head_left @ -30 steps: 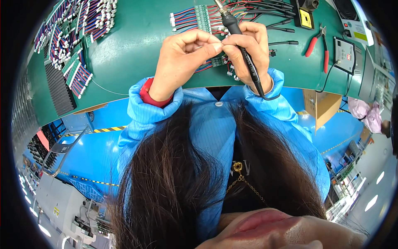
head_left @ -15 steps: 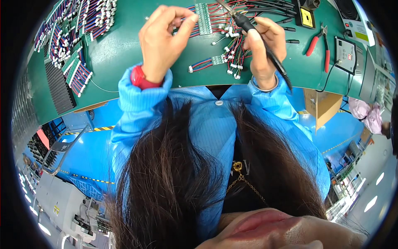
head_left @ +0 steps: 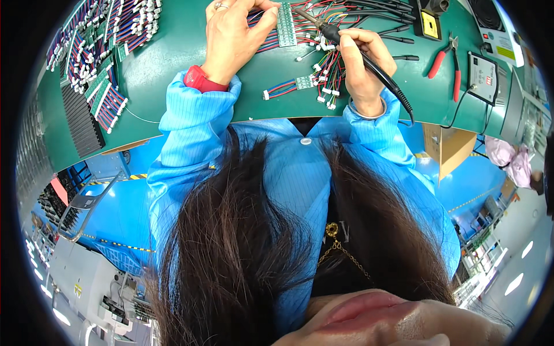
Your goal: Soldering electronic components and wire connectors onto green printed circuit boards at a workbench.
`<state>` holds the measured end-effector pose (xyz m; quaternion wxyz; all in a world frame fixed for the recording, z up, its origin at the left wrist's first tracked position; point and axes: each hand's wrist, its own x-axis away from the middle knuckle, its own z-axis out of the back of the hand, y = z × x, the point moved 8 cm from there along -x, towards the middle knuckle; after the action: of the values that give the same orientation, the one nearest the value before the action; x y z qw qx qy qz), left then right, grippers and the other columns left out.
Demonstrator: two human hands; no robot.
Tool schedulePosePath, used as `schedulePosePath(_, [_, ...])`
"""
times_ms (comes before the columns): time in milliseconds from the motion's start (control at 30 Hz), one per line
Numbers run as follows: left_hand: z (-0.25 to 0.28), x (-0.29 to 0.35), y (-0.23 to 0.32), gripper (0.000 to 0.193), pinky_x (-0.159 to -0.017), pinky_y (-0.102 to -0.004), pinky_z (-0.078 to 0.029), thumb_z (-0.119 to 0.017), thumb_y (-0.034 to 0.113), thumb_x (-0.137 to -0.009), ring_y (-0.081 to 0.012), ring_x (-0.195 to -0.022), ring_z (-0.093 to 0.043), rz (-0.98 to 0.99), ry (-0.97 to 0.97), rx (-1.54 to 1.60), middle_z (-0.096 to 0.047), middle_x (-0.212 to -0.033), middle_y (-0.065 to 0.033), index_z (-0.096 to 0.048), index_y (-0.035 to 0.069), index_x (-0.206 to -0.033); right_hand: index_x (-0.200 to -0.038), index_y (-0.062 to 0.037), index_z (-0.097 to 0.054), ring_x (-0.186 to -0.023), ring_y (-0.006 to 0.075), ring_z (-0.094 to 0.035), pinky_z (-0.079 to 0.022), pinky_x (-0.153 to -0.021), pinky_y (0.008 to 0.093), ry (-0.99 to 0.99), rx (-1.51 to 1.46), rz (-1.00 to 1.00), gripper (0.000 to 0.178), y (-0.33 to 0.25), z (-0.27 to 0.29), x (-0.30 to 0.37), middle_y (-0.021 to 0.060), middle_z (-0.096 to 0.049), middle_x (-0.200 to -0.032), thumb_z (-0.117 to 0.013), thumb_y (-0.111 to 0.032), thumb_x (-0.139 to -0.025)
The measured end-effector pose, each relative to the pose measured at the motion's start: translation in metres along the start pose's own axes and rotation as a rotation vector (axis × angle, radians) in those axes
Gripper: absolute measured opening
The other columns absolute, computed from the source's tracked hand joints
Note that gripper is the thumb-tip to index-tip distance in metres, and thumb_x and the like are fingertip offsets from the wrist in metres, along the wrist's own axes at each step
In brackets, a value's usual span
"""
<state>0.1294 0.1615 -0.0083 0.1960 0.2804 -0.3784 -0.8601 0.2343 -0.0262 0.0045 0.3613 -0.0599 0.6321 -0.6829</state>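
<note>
My right hand [head_left: 365,72] grips a soldering iron [head_left: 330,31], whose metal tip points up and left at the green circuit board strip [head_left: 286,27]. Whether the tip touches the board cannot be made out. At the strip's upper left edge, the fingers of my left hand [head_left: 234,37] are pinched together; what they hold is too small to see. Coloured wires run out from both sides of the strip. Below it lies a smaller board [head_left: 304,83] with red, blue and black wires and white connectors, beside a bunch of loose white-ended leads [head_left: 330,89].
Several wired boards [head_left: 109,52] are heaped at the left, above a row of black strips [head_left: 83,124]. Toward the right are a stand with a yellow sponge [head_left: 428,24], red-handled cutters [head_left: 444,62] and a grey control box [head_left: 482,78]. A cardboard box [head_left: 447,149] stands below the table edge.
My left hand has moved up and slightly right, its fingers now at the strip's upper edge. The soldering iron has dropped a little, its tip lower and closer to the strip.
</note>
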Motion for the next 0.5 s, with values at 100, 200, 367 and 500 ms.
schedulePosePath(100, [-0.0003,-0.0011,0.0006,0.008,-0.100,-0.0414,-0.037,-0.069,0.012,-0.080,-0.0282,-0.103,-0.065,-0.001,-0.001,-0.015,-0.068,-0.084,-0.0048,-0.063,0.008,-0.079,-0.095,0.0034,-0.068,-0.063,0.0090,-0.054,-0.044,-0.060,0.0193,-0.016,0.013,-0.008,0.013,0.0007,-0.0007,0.0000,0.0057,-0.066,-0.079,-0.064,0.001,-0.083])
schedulePosePath(200, [-0.0013,-0.0008,-0.0007,0.008,-0.099,-0.0411,-0.038,-0.069,0.013,-0.080,-0.0281,-0.101,-0.065,0.018,-0.020,-0.006,-0.068,-0.084,-0.0051,-0.063,0.008,-0.078,-0.096,0.0034,-0.068,-0.063,0.0088,-0.054,-0.044,-0.060,0.0192,-0.020,0.011,-0.014,0.013,-0.0001,-0.0010,0.0002,0.0055,-0.066,-0.079,-0.064,0.001,-0.083])
schedulePosePath(367, [-0.0025,0.0004,-0.0027,0.009,-0.097,-0.0406,-0.038,-0.070,0.013,-0.080,-0.0279,-0.098,-0.065,0.033,-0.019,0.027,-0.068,-0.084,-0.0058,-0.063,0.008,-0.078,-0.096,0.0035,-0.069,-0.064,0.0085,-0.054,-0.044,-0.060,0.0189,-0.029,0.010,-0.016,0.014,-0.0008,-0.0015,0.0001,0.0053,-0.066,-0.079,-0.064,0.000,-0.084])
schedulePosePath(500, [-0.0022,0.0008,-0.0023,0.009,-0.096,-0.0401,-0.039,-0.071,0.013,-0.079,-0.0278,-0.096,-0.065,0.032,-0.003,0.056,-0.068,-0.084,-0.0063,-0.064,0.007,-0.078,-0.096,0.0036,-0.069,-0.064,0.0084,-0.054,-0.044,-0.060,0.0188,-0.029,0.014,-0.011,0.014,-0.0004,-0.0013,0.0002,0.0054,-0.066,-0.079,-0.064,0.000,-0.084])
